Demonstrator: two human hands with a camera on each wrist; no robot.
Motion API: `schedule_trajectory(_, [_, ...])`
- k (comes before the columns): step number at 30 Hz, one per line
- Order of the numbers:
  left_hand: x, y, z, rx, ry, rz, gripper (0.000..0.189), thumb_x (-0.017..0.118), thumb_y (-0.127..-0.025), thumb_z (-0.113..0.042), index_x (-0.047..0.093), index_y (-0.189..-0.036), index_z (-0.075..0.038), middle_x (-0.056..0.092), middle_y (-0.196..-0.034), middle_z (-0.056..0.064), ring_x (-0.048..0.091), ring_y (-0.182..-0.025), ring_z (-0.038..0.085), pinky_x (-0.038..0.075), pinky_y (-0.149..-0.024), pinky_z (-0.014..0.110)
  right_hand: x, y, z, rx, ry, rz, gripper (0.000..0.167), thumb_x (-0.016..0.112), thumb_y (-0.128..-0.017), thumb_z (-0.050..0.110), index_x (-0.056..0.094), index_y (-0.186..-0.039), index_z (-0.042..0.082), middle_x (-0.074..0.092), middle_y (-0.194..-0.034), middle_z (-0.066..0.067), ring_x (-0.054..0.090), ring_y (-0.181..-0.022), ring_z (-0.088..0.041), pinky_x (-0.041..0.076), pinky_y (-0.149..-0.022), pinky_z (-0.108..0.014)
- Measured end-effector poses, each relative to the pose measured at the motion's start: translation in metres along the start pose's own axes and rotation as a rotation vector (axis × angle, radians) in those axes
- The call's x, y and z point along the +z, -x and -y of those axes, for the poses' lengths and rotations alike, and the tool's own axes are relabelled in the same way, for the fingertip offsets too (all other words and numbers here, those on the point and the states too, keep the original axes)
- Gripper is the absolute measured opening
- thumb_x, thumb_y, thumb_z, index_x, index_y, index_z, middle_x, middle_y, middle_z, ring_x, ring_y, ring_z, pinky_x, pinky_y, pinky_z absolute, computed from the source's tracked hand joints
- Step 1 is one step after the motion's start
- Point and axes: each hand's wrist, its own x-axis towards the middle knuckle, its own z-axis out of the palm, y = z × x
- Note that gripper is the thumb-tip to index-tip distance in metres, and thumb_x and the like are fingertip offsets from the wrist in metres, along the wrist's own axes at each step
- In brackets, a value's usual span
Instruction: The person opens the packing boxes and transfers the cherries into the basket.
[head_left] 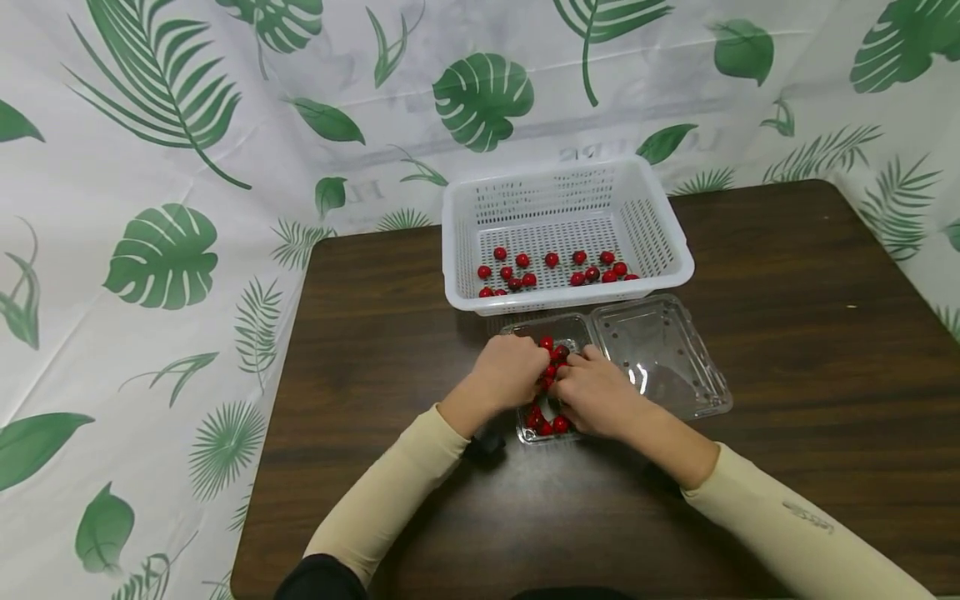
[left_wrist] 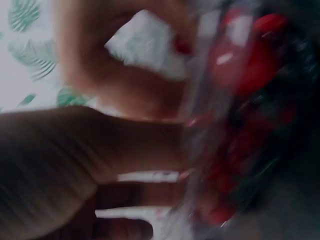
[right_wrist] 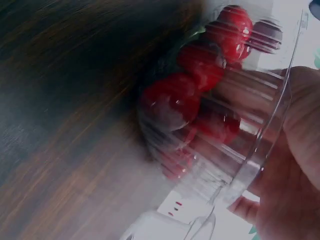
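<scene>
In the head view both hands reach into a clear plastic clamshell box with red cherries inside. My left hand is over its left side, fingers bent down among the fruit. Opposite it, my right hand dips in from the right with bent fingers. Fingers of the right hand show through the box's clear ribbed wall in the right wrist view, close beside several cherries. The left wrist view is blurred. I cannot tell whether either hand's fingertips pinch a cherry.
The box's hinged lid lies folded back to the right. Behind stands a white perforated basket with several loose cherries on its floor. All this is on a dark wooden table, with a leaf-patterned cloth behind and at the left.
</scene>
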Motion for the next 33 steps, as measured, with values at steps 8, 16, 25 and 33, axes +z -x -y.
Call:
schedule_trajectory(8, [0.011,-0.002,-0.019,-0.134,-0.091,-0.090,0.010,0.073,-0.081,-0.020,0.070,-0.071,-0.019,0.066,-0.069,0.001,0.063,-0.061,0.023,0.051,-0.050,0.038,0.008,-0.007,0.005,0.048,0.083,-0.072,0.016,0.074,-0.074,0.014,0.061,-0.064,0.015,0.061,-0.067,-0.002,0.055,-0.069,-0.028,0.035,-0.067,-0.040])
schedule_trajectory(16, [0.013,-0.003,-0.025,-0.181,-0.118,-0.096,0.012,0.068,-0.086,-0.019,0.074,-0.076,-0.020,0.067,-0.072,0.002,0.063,-0.061,0.023,0.052,-0.050,0.038,0.010,-0.009,0.004,0.070,0.114,-0.020,0.024,0.075,-0.068,0.010,0.054,-0.058,0.017,0.056,-0.063,-0.001,0.052,-0.066,-0.026,0.033,-0.067,-0.039])
schedule_trajectory(25, [0.018,-0.004,-0.027,-0.206,-0.121,-0.092,0.011,0.070,-0.085,-0.021,0.073,-0.075,-0.020,0.067,-0.072,0.002,0.062,-0.061,0.022,0.051,-0.048,0.037,0.012,-0.008,0.001,0.063,0.019,-0.057,0.019,0.074,-0.067,0.012,0.057,-0.061,0.015,0.060,-0.065,-0.001,0.057,-0.066,-0.026,0.035,-0.065,-0.039])
schedule_trajectory(33, [0.023,-0.004,-0.028,-0.213,-0.115,-0.085,0.009,0.072,-0.082,-0.020,0.072,-0.073,-0.019,0.068,-0.071,0.001,0.063,-0.060,0.024,0.050,-0.047,0.038,0.004,-0.008,-0.001,0.092,-0.037,-0.035,0.018,0.077,-0.069,0.014,0.060,-0.063,0.014,0.062,-0.066,-0.001,0.059,-0.066,-0.025,0.037,-0.063,-0.038])
